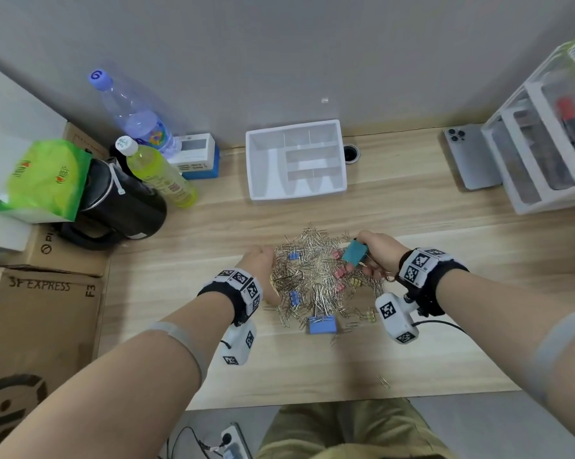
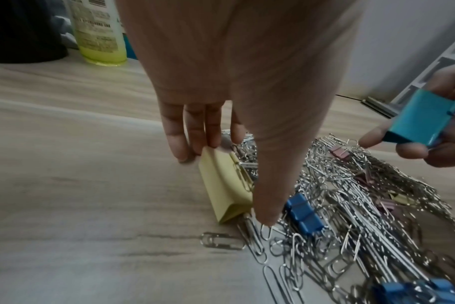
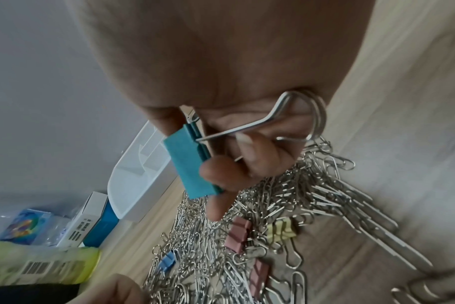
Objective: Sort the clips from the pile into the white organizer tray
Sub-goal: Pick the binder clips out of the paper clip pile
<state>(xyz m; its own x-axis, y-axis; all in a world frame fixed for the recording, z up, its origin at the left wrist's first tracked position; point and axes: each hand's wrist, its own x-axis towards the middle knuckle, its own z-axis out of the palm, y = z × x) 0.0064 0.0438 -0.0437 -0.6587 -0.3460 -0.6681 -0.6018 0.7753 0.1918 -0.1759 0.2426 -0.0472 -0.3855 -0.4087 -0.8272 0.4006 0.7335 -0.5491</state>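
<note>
Now the pile of clips (image 1: 322,279) lies on the wooden table (image 1: 428,342), in the middle and near the person, and both hands are at it. Most of the pile is silver paper clips, with some small blue, pink and yellow binder clips mixed in, and a big blue binder clip (image 1: 322,324) sits at its near edge. The right hand (image 1: 377,251) is at the right side of the pile and holds a big teal binder clip (image 1: 355,252) just above it; the fingers (image 3: 216,170) are curled around the clip body and its wire handles. The left hand (image 1: 262,263) is at the left side of the pile, with the fingers (image 2: 195,131) straight and pointing down, and the fingertips and thumb touch a big yellow binder clip (image 2: 226,183) that lies on the table. The white organizer tray (image 1: 296,160) stands farther away, against the wall, well apart from the pile. Left of the tray stand a yellow-green bottle (image 1: 160,173) and a black kettle (image 1: 120,207), and a phone (image 1: 471,154) lies far right.
</note>
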